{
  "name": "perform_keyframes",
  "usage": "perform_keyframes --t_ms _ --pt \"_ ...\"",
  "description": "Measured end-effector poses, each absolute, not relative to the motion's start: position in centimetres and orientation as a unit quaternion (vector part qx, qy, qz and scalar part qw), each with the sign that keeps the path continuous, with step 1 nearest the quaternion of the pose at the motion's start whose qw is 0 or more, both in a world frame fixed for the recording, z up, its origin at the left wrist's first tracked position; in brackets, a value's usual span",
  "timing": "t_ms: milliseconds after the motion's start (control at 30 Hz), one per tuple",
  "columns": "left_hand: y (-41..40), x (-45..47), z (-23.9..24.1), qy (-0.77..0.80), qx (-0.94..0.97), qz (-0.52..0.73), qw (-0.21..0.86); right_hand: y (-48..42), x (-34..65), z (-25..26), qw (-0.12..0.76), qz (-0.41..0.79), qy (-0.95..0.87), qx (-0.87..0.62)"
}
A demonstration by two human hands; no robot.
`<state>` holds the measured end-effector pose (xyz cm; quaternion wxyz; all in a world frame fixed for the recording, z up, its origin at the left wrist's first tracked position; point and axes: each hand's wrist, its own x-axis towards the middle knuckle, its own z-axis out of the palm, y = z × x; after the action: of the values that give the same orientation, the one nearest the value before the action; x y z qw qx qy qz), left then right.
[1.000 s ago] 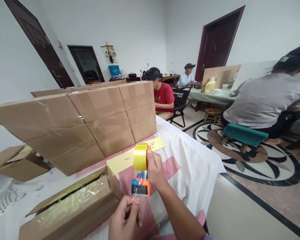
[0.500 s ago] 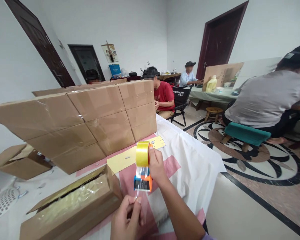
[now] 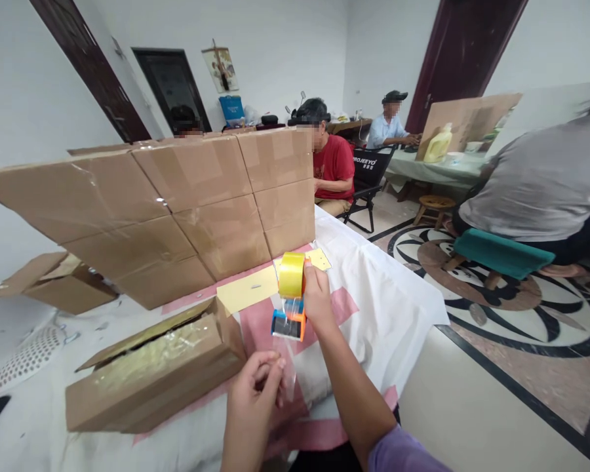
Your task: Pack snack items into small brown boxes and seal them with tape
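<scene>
My right hand (image 3: 318, 298) is closed round the side of an orange and blue tape dispenser (image 3: 289, 326), which carries a roll of yellowish packing tape (image 3: 292, 275). A clear strip of tape (image 3: 289, 367) hangs from the dispenser's lower end. My left hand (image 3: 256, 387) pinches at this strip just below the dispenser, thumb against forefinger. To the left, a long cardboard box (image 3: 157, 387) lies on the cloth-covered table (image 3: 373, 275), its flap partly raised. Shiny clear tape or film covers a yellowish area on its top.
Stacked cardboard boxes (image 3: 211, 190) form a wall across the table. Yellow card sheets (image 3: 248, 290) lie before it; another open box (image 3: 73, 285) stands at left. A person in a red shirt (image 3: 337, 164) sits beyond; a person in grey (image 3: 541, 177) sits at right.
My left hand has drawn slightly away from the dispenser, and more clear tape shows between them. The view has shifted, so the whole scene sits higher and further right.
</scene>
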<state>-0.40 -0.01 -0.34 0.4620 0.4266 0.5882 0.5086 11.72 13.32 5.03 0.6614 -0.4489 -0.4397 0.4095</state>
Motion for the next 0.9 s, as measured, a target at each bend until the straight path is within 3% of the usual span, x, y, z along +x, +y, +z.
perform_keyframes --t_ms 300,800,900 --pt "0.1 -0.6 1.3 0.624 0.422 0.48 0.45 13.8 11.4 4.4 0.671 0.433 -0.425 -0.426" --pt "0.2 -1.5 1.1 0.622 0.458 0.469 0.429 13.5 10.8 5.0 0.602 0.54 -0.445 -0.384" --pt "0.4 -2.2 1.0 0.622 0.524 0.444 0.375 13.4 10.9 5.5 0.597 0.567 -0.432 -0.369"
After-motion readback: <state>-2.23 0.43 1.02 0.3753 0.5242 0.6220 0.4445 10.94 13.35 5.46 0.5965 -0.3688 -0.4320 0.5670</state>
